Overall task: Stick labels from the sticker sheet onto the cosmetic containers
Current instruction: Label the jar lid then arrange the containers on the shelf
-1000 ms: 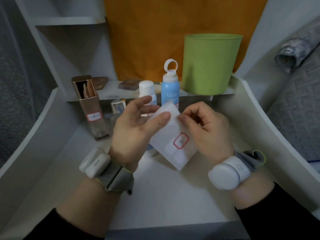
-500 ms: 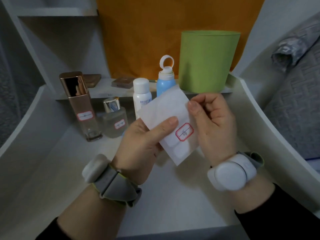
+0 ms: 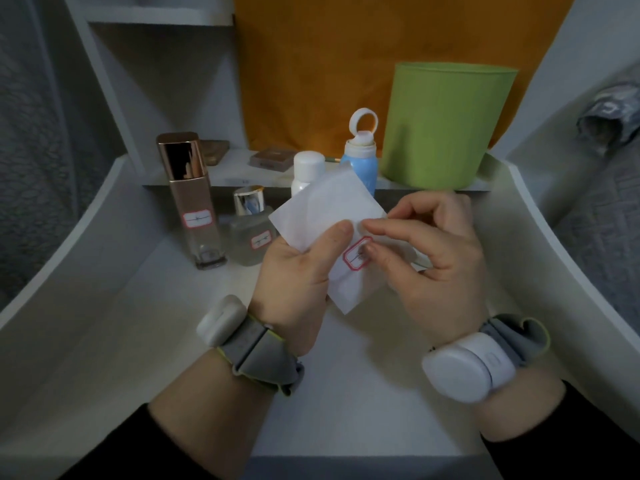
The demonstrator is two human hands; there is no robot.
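We find the tall bottle [image 3: 194, 202] toward the back left of the counter [image 3: 173, 341], with the short bottle [image 3: 251, 233] just to its right. Further right, the capped bottle [image 3: 306, 168] and spray bottle [image 3: 362, 161] stand side by side, partly behind the sticker sheet [image 3: 325, 209]. That sheet hangs over the counter's middle, pinched between the left grip [image 3: 298, 271] and the right grip [image 3: 440, 258]. Behind the bottles, a raised shelf [image 3: 235, 174] carries the left compact [image 3: 214, 152], the right compact [image 3: 273, 157] and, at its right end, the bin [image 3: 446, 126].
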